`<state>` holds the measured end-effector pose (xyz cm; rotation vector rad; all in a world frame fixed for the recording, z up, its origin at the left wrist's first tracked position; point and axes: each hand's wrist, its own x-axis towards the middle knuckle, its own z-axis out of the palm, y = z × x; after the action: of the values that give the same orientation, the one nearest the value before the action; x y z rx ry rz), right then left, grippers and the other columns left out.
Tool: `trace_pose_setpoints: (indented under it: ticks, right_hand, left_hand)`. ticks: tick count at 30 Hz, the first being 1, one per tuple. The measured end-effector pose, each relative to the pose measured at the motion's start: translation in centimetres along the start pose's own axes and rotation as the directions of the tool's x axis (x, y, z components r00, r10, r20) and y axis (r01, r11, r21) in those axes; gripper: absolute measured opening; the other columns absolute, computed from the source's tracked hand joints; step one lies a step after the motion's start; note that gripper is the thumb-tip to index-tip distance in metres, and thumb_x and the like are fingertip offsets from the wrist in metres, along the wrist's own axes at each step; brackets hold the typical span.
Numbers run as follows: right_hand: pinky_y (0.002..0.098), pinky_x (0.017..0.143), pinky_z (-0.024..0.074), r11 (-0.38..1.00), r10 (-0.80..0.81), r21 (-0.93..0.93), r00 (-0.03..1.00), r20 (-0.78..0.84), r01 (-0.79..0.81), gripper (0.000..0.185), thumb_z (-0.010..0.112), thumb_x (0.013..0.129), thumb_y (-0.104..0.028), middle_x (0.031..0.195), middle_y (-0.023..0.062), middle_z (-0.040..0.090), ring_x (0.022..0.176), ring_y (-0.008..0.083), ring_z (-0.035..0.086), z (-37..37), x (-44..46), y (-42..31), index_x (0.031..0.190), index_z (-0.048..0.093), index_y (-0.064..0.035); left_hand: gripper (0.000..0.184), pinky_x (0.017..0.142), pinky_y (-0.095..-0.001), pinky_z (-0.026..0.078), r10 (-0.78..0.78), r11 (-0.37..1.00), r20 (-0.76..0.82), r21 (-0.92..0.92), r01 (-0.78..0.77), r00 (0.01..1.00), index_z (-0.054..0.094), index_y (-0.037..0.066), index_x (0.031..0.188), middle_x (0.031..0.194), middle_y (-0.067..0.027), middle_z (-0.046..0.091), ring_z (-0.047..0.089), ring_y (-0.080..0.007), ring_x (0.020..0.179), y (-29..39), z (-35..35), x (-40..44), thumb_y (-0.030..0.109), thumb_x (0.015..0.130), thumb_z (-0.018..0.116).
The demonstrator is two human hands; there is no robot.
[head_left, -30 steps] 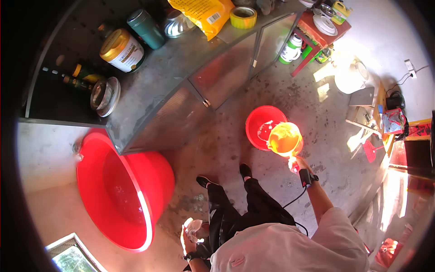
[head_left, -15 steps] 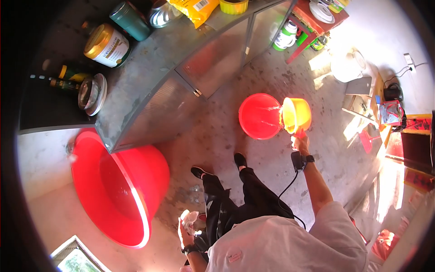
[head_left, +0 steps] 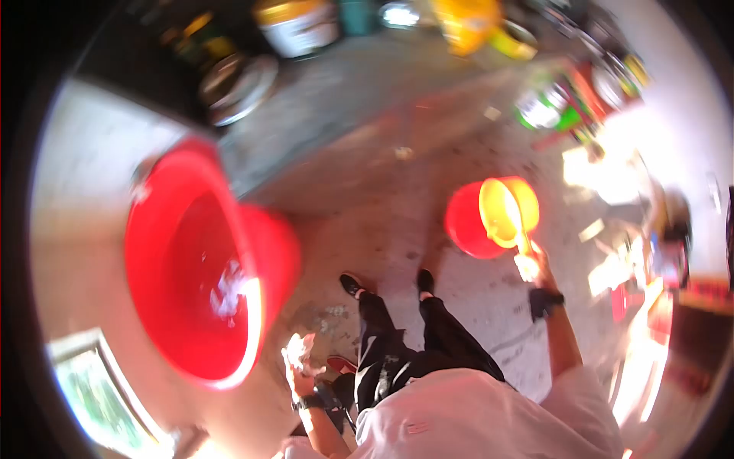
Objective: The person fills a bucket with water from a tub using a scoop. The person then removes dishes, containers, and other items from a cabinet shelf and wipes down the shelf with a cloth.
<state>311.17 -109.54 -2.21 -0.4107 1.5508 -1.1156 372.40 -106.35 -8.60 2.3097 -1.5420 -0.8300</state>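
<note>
My right hand (head_left: 537, 268) is closed around the handle of a yellow water scoop (head_left: 499, 216). The scoop hangs over the right side of a small red basin (head_left: 465, 229) on the floor and hides part of it; whether they touch, I cannot tell. Low beside my left leg, my left hand (head_left: 303, 380) grips a crumpled whitish cloth (head_left: 298, 349); its material is blurred. To the left of my feet stands a large red tub (head_left: 164, 252), with light glinting off what looks like water inside.
A grey cabinet (head_left: 329, 99) runs along the far side, bearing a white jar with a yellow lid (head_left: 298, 30), a yellow bag (head_left: 465, 23) and stacked dishes (head_left: 237, 88). A red table (head_left: 592, 92) stands at far right. The grey floor (head_left: 390, 229) has wet-looking spots.
Earlier, water poured from the scoop into the small basin; now no stream shows and the scoop has turned, lying over the basin. My head has turned, shifting and blurring the view.
</note>
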Motion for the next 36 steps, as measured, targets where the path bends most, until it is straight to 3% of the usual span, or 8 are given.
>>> trace_pose_setpoints:
  ticks: [2, 5, 8, 12, 22, 28, 33, 36]
  right_hand:
    - [0.0176, 0.041, 0.0349, 0.974, 0.082, -0.225, 0.977, 0.197, -0.037, 0.035, 0.057, 0.072, -0.022, 0.064, -0.002, 0.046, 0.047, 0.004, 0.041, 7.5, -2.4, -5.8, 0.102, 0.046, -0.0064]
    - [0.0176, 0.044, 0.0353, 0.921, 0.289, -0.373, 0.836, 0.466, -0.11, 0.041, 0.06, 0.069, -0.025, 0.067, -0.0011, 0.048, 0.053, 0.0048, 0.044, 16.3, 0.5, -9.3, 0.102, 0.046, -0.0045]
    - [0.0178, 0.044, 0.0321, 0.934, 0.35, -0.333, 0.535, 0.769, -0.132, 0.037, 0.058, 0.067, -0.014, 0.064, -0.0014, 0.047, 0.051, 0.0042, 0.041, 28.4, 1.0, -12.1, 0.099, 0.049, 0.0009]
    - [0.0179, 0.043, 0.0306, 0.784, 0.564, -0.619, 0.363, 0.741, 0.044, 0.051, 0.058, 0.072, -0.015, 0.066, -0.0043, 0.044, 0.05, 0.0024, 0.039, 45.6, 1.2, -12.8, 0.12, 0.042, -0.0041]
    - [0.0226, 0.038, 0.0347, 0.691, 0.53, -0.716, 0.603, 0.596, 0.101, 0.071, 0.052, 0.069, -0.003, 0.058, 0.0014, 0.045, 0.043, 0.0075, 0.042, 68.9, 7.2, 7.5, 0.131, 0.017, 0.0007]
    - [0.0376, 0.042, 0.0505, -0.002, 0.217, -0.858, 0.838, 0.501, 0.514, 0.072, 0.051, 0.065, -0.001, 0.091, 0.0186, 0.059, 0.065, 0.0313, 0.061, 70.0, 11.6, 15.4, 0.131, 0.023, -0.0075]
    - [0.0331, 0.045, 0.0493, 0.172, 0.408, -0.931, 0.837, 0.365, 0.322, 0.073, 0.054, 0.067, -0.002, 0.074, 0.0107, 0.057, 0.053, 0.0201, 0.056, 70.0, 9.7, 17.7, 0.132, 0.02, -0.0061]
    - [0.022, 0.05, 0.0435, 0.51, 0.764, -0.833, 0.559, 0.322, -0.217, 0.036, 0.054, 0.071, 0.001, 0.067, 0.0053, 0.05, 0.056, 0.0147, 0.051, 69.9, 10.3, 17.1, 0.106, 0.047, -0.0007]
  left_hand:
    - [0.039, 0.056, -0.0292, 0.049, 0.199, 0.976, -0.295, 0.144, -0.163, 0.935, 0.057, 0.001, 0.091, 0.072, -0.0073, 0.061, 0.059, -0.0203, 0.062, -4.3, 1.6, 0.4, 0.038, 0.077, 0.057]
    - [0.041, 0.053, -0.0291, 0.048, -0.148, 0.955, -0.204, -0.283, 0.086, 0.968, 0.057, 0.002, 0.09, 0.069, -0.0066, 0.06, 0.057, -0.0185, 0.058, -3.5, 1.5, 1.0, 0.041, 0.078, 0.055]
    - [0.043, 0.05, -0.029, 0.048, -0.405, 0.273, 0.189, -0.909, 0.316, 0.894, 0.057, 0.002, 0.088, 0.066, -0.006, 0.059, 0.056, -0.0166, 0.054, -1.0, -0.6, 3.1, 0.044, 0.079, 0.052]
    - [0.047, 0.045, -0.0289, 0.048, -0.322, -0.301, 0.43, -0.891, 0.34, 0.843, 0.057, 0.002, 0.086, 0.062, -0.0052, 0.058, 0.054, -0.0142, 0.049, 1.8, -4.1, 5.1, 0.048, 0.08, 0.049]
    - [0.029, 0.056, -0.0191, 0.033, -0.688, -0.283, 0.307, -0.948, 0.147, 0.657, 0.055, 0.003, 0.093, 0.074, 0.0059, 0.049, 0.044, -0.0035, 0.066, 3.9, -4.3, 5.8, 0.028, 0.08, 0.058]
    - [0.02, 0.051, -0.0174, 0.029, -0.671, -0.35, 0.395, -0.915, 0.201, 0.628, 0.057, 0.004, 0.083, 0.071, 0.0072, 0.049, 0.039, -0.0015, 0.057, 3.9, -3.3, 5.5, 0.024, 0.079, 0.059]
    - [0.022, 0.05, -0.0177, 0.03, -0.604, -0.391, 0.461, -0.882, 0.263, 0.65, 0.057, 0.005, 0.084, 0.071, 0.0062, 0.051, 0.039, -0.0015, 0.057, 3.7, -3.7, 5.4, 0.026, 0.079, 0.059]
    - [0.024, 0.055, -0.0181, 0.035, -0.609, -0.373, 0.426, -0.898, 0.232, 0.669, 0.057, 0.003, 0.085, 0.076, 0.0026, 0.055, 0.046, -0.0042, 0.062, 3.9, -4.3, 5.8, 0.027, 0.08, 0.058]
